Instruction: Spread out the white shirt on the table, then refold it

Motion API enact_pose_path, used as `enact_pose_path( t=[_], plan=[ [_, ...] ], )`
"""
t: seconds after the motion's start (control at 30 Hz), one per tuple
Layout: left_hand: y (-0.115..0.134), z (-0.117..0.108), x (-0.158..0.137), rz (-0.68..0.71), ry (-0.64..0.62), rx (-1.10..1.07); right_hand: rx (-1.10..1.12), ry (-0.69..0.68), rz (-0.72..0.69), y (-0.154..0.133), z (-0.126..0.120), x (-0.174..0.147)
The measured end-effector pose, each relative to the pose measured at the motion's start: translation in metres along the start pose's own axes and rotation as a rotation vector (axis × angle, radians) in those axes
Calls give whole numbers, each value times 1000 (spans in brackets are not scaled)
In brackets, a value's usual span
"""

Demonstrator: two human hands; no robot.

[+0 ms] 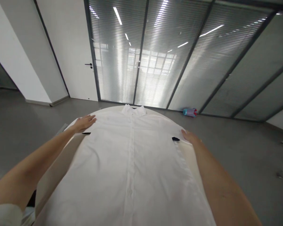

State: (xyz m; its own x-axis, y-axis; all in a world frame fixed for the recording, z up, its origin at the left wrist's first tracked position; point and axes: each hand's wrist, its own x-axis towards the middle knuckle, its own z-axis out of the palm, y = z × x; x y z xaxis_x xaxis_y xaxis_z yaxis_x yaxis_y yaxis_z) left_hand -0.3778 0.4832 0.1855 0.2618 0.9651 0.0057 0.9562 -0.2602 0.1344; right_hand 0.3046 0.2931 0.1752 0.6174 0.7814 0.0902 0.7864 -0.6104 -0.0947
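Head view: a white shirt lies flat and buttoned on a pale table, collar at twelve o'clock, placket running down the middle. The left hand rests spread and flat on the shoulder at ten o'clock. The right hand presses the shoulder at two o'clock; its fingers cannot be made out. A bottle lies on the floor beyond.

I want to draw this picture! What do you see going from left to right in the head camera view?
Left hand flat on the shirt's shoulder → shirt collar → right hand at the shirt's other edge → bottle lying on the floor by the glass wall.
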Motion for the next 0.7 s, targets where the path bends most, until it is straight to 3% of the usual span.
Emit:
enact_pose_path(
  t=[0.07,0.17,0.27,0.37,0.47,0.7],
  plan=[
    [-8,-5,1,-59,19,-12,21,-14,39,-17,-7,-7],
    [-7,-8,8,-99,72,-11,44,34,-183,-48,-11,-13],
    [-3,-4,19,-124,48,-14,-7,-75,-295,-64,-4,-14],
    [-3,2,26,-172,19,-19,-47,-121,-297,-63,6,-12],
    [-6,2,27,-192,98,2,-47,-100,-316,-57,8,-13],
    [-4,-11,13,-91,144,81,-35,-39,-393,-38,7,-24]
  ],
)
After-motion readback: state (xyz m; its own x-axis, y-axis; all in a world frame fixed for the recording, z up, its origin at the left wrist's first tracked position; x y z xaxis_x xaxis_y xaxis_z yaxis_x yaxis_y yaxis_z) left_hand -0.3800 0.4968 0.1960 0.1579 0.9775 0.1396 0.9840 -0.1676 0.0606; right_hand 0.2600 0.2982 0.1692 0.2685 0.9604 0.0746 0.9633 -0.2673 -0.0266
